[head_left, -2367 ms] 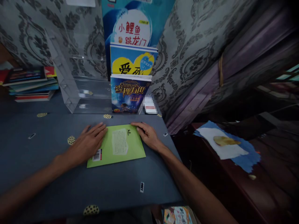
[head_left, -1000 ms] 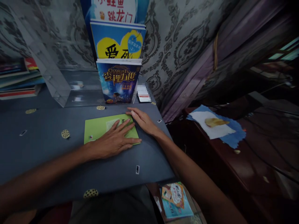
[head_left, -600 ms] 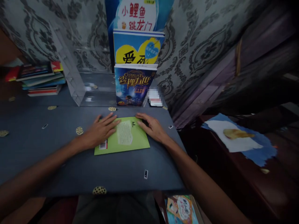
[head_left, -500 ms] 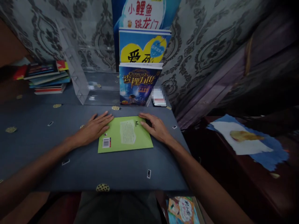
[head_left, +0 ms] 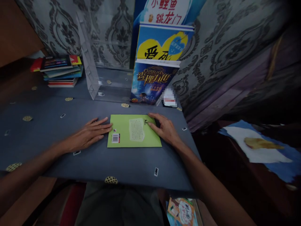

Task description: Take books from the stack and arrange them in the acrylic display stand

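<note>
A thin green book [head_left: 122, 135] lies flat on the blue-grey table cover [head_left: 117, 163], its barcode at the lower left. My left hand [head_left: 88, 135] rests flat on the cover, fingers stretched towards the book's left edge, with the fingertips at or just touching it. Over the book's upper right corner lies my right hand [head_left: 166, 128], its thumb and fingers apart on the cover. Behind the book stands a clear plastic rack [head_left: 88, 62], its right side holding a dark blue book [head_left: 150, 83], a blue and yellow book [head_left: 162, 44] and a taller blue book [head_left: 169, 9].
A stack of books [head_left: 62, 72] sits at the back left. Beside the rack's right foot is a phone-like object [head_left: 169, 98], partly blurred out. Patterned curtains [head_left: 113, 34] hang behind. Right of the table lies a blue cloth with white paper [head_left: 261, 144]; below it, more books [head_left: 182, 210].
My left hand has slid left, off the book's upper left part to its edge. My right hand stays on the book's right side. The view has shifted and tilted slightly.
</note>
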The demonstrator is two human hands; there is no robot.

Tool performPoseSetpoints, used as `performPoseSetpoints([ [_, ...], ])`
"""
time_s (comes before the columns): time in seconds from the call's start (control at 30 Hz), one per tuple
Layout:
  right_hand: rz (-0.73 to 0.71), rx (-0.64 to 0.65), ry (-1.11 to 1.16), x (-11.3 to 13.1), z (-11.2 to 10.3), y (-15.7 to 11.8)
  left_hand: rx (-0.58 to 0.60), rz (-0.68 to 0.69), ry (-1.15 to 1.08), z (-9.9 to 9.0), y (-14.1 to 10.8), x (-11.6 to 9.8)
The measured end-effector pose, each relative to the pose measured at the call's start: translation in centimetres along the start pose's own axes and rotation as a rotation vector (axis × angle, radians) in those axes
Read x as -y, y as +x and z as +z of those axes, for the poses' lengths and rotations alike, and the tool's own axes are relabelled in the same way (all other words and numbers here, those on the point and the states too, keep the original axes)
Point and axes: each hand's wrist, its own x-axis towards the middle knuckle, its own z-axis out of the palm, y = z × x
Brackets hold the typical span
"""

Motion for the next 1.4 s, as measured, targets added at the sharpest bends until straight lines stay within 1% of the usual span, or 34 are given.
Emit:
performPoseSetpoints([
  [0.2, -0.009, 0.003, -0.024, -0.2, 0.1, 0.0, 0.036, 0.078, -0.05, -0.2, -1.9, -2.7],
  [0.3, -0.017, 0.011, -0.082, -0.2, 0.2, 0.0, 0.017, 0.131, -0.061, 0.2, -2.5, -3.4],
  [0.37, -0.026, 0.02, -0.154, 0.5, 0.3, 0.0, -0.014, 0.159, -0.057, 0.5, -2.7, -3.6],
  [0.43, -0.062, 0.044, -0.223, 2.3, 0.6, -0.2, -0.053, 0.168, -0.048, 0.7, -2.7, -3.7],
  [0.5, -0.156, 0.125, -0.223, 4.9, 1.3, -0.7, -0.085, 0.177, -0.041, 0.8, -2.5, -3.7],
  [0.6, -0.371, 0.347, -0.128, 9.5, 3.0, -1.9, -0.12, 0.2, -0.033, 0.7, -2.2, -3.9],
  [0.63, -0.41, 0.409, -0.106, 10.7, 3.7, -2.3, -0.134, 0.208, -0.032, 0.6, -2.1, -4.0],
  [0.67, -0.438, 0.455, -0.094, 11.7, 4.3, -2.8, -0.146, 0.212, -0.032, 0.6, -2.0, -4.1],
  [0.73, -0.458, 0.481, -0.093, 12.7, 5.2, -3.4, -0.162, 0.21, -0.032, 0.6, -1.9, -4.2],
  [0.8, -0.444, 0.47, -0.103, 12.5, 5.4, -3.8, -0.171, 0.204, -0.029, 0.6, -1.8, -4.3],
  [0.87, -0.408, 0.455, -0.12, 11.6, 5.0, -4.1, -0.188, 0.208, -0.021, 0.7, -1.7, -4.3],
  [1.0, -0.314, 0.393, -0.163, 8.8, 3.2, -4.4, -0.241, 0.212, -0.002, 0.8, -1.1, -4.6],
  [1.1, -0.218, 0.342, -0.189, 6.4, 1.6, -4.4, -0.251, 0.2, 0.09, 0.8, -0.1, -5.4],
  [1.17, -0.132, 0.321, -0.211, 4.8, 0.7, -4.1, -0.231, 0.173, 0.211, 0.9, 0.9, -6.3],
  [1.27, -0.034, 0.274, -0.204, 3.0, -0.2, -3.6, -0.156, 0.114, 0.372, 1.3, 2.7, -7.5],
  [1.4, 0.014, 0.209, -0.152, 2.1, -0.4, -3.3, -0.1, 0.102, 0.489, 2.3, 4.9, -8.4],
])
